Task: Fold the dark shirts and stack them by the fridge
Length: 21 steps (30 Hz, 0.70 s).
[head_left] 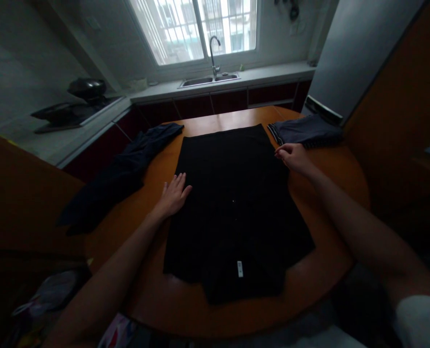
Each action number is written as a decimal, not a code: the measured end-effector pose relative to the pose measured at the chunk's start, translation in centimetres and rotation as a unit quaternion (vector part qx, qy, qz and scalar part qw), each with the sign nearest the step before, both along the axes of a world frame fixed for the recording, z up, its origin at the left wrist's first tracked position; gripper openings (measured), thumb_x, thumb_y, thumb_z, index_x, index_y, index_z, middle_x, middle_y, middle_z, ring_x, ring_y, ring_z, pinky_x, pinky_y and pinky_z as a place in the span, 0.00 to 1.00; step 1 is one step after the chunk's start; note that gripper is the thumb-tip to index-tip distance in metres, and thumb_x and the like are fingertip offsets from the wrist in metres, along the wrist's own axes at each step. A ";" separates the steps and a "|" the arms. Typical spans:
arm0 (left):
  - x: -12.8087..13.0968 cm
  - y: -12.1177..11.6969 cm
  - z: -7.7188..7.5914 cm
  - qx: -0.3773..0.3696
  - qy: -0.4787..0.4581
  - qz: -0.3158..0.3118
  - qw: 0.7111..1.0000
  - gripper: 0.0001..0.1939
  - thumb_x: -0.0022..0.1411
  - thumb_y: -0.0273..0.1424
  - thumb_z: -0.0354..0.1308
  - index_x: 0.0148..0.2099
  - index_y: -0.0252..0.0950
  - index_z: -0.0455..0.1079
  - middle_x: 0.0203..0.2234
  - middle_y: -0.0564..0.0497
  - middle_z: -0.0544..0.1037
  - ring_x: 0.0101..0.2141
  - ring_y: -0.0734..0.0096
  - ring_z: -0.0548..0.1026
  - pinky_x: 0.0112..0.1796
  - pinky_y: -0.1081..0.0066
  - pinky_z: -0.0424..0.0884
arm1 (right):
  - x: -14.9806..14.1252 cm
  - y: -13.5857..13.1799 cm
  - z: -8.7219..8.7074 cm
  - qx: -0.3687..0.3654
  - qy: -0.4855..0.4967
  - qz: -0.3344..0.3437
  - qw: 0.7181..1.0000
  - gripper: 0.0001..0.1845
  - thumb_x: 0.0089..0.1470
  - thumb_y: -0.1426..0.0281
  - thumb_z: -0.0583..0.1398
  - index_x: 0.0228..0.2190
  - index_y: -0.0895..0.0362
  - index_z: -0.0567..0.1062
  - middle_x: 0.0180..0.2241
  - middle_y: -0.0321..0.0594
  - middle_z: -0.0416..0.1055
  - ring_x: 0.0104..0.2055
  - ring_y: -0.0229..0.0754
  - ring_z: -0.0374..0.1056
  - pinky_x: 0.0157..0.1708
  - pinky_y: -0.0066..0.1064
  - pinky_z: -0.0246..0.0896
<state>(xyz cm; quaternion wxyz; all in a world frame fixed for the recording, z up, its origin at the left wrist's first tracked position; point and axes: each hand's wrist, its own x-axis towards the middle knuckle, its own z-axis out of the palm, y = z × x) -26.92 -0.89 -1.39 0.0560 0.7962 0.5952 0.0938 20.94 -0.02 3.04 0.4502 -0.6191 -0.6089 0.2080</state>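
A black shirt (229,193) lies spread on the round wooden table (331,183), its neck end with a small white label (240,269) towards me. Flat on the shirt's left edge rests my left hand (174,193), fingers spread and holding nothing. At the opposite edge, my right hand (293,157) has its fingers curled together, with the tips at the cloth's border in what looks like a pinch. The exact grip is hard to see in the dim light.
Dark clothing (127,159) hangs over the table's left side. A folded dark grey garment (307,130) lies at the far right, by the fridge (370,53). Beyond the table are a counter with a sink (200,82) and a stove with a pot (87,88).
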 end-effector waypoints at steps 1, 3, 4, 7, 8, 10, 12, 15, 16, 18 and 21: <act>-0.5 0.4 0.0 0.003 -0.009 0.023 1.000 0.36 0.73 0.49 0.35 0.74 0.34 0.47 0.71 0.37 0.51 0.71 0.47 0.46 0.65 0.39 0.42 | 0.0 0.0 -0.1 0.001 0.000 0.000 1.000 0.10 0.54 0.75 0.57 0.31 0.60 0.81 0.31 0.44 0.80 0.34 0.42 0.76 0.39 0.32 0.70; -1.5 1.0 0.3 0.017 -0.031 0.068 0.997 0.35 0.73 0.48 0.36 0.73 0.33 0.50 0.71 0.36 0.53 0.70 0.45 0.47 0.65 0.39 0.44 | 0.1 0.0 -0.2 0.003 -0.003 -0.001 1.000 0.11 0.54 0.75 0.57 0.31 0.59 0.81 0.31 0.44 0.80 0.34 0.43 0.76 0.38 0.33 0.70; -1.9 1.2 0.5 0.031 -0.043 0.086 0.995 0.34 0.73 0.47 0.37 0.72 0.31 0.52 0.70 0.35 0.55 0.70 0.45 0.49 0.65 0.40 0.46 | 0.1 0.0 -0.2 0.002 -0.004 -0.002 1.000 0.11 0.54 0.75 0.57 0.31 0.59 0.81 0.31 0.44 0.80 0.34 0.43 0.76 0.38 0.33 0.70; -2.0 1.2 1.7 0.096 -0.084 0.080 0.989 0.31 0.72 0.43 0.40 0.68 0.28 0.58 0.66 0.32 0.62 0.67 0.47 0.57 0.64 0.46 0.53 | 0.0 -0.2 -0.1 -0.009 -0.005 -0.002 1.000 0.10 0.54 0.74 0.58 0.31 0.58 0.81 0.31 0.44 0.80 0.33 0.43 0.76 0.39 0.34 0.70; -1.7 1.0 2.1 0.115 -0.097 0.057 0.987 0.30 0.72 0.42 0.41 0.67 0.28 0.60 0.64 0.33 0.65 0.65 0.49 0.61 0.64 0.49 0.55 | -0.1 -0.3 -0.1 -0.011 -0.008 0.000 1.000 0.10 0.54 0.74 0.58 0.31 0.58 0.81 0.31 0.44 0.80 0.33 0.43 0.76 0.39 0.34 0.70; -1.0 0.5 2.7 0.132 -0.112 0.007 0.985 0.26 0.71 0.41 0.44 0.62 0.31 0.66 0.58 0.37 0.71 0.59 0.53 0.68 0.61 0.55 0.61 | -0.4 -0.4 -0.1 -0.011 -0.026 0.006 1.000 0.10 0.54 0.74 0.58 0.32 0.58 0.81 0.31 0.43 0.80 0.33 0.43 0.76 0.39 0.34 0.69; -0.2 0.0 3.0 0.115 -0.106 -0.021 0.987 0.21 0.71 0.41 0.46 0.55 0.34 0.72 0.50 0.40 0.74 0.52 0.55 0.72 0.57 0.57 0.66 | -0.7 -0.5 -0.3 -0.008 -0.052 0.015 0.999 0.11 0.54 0.73 0.58 0.32 0.59 0.81 0.32 0.43 0.80 0.34 0.43 0.76 0.39 0.33 0.69; 0.7 -0.5 2.9 0.081 -0.050 -0.007 0.995 0.17 0.71 0.41 0.49 0.47 0.36 0.74 0.42 0.42 0.74 0.47 0.53 0.72 0.51 0.55 0.68 | -1.0 -0.4 -0.8 -0.007 -0.077 0.025 0.997 0.12 0.54 0.73 0.57 0.33 0.59 0.82 0.33 0.43 0.81 0.35 0.43 0.76 0.39 0.33 0.68; 0.9 -0.5 2.8 0.077 -0.025 0.010 0.997 0.16 0.71 0.41 0.49 0.45 0.37 0.73 0.42 0.42 0.74 0.47 0.52 0.71 0.50 0.54 0.67 | -1.0 -0.3 -1.0 -0.006 -0.083 0.028 0.996 0.12 0.55 0.72 0.57 0.33 0.59 0.82 0.33 0.43 0.81 0.35 0.44 0.76 0.39 0.33 0.68; 1.0 -0.4 2.6 0.068 0.017 0.042 0.997 0.15 0.71 0.41 0.49 0.43 0.37 0.73 0.43 0.42 0.72 0.47 0.51 0.70 0.49 0.53 0.67 | -1.0 -0.1 -1.4 -0.003 -0.092 0.034 0.995 0.13 0.55 0.72 0.57 0.33 0.59 0.82 0.33 0.43 0.81 0.36 0.44 0.76 0.40 0.34 0.68; 0.8 -0.1 2.6 0.034 0.032 0.046 0.998 0.15 0.71 0.42 0.49 0.42 0.38 0.72 0.45 0.43 0.71 0.49 0.52 0.68 0.48 0.53 0.66 | -0.9 0.1 -1.6 0.001 -0.100 0.043 0.994 0.13 0.55 0.72 0.57 0.33 0.58 0.82 0.33 0.44 0.81 0.37 0.45 0.76 0.40 0.34 0.67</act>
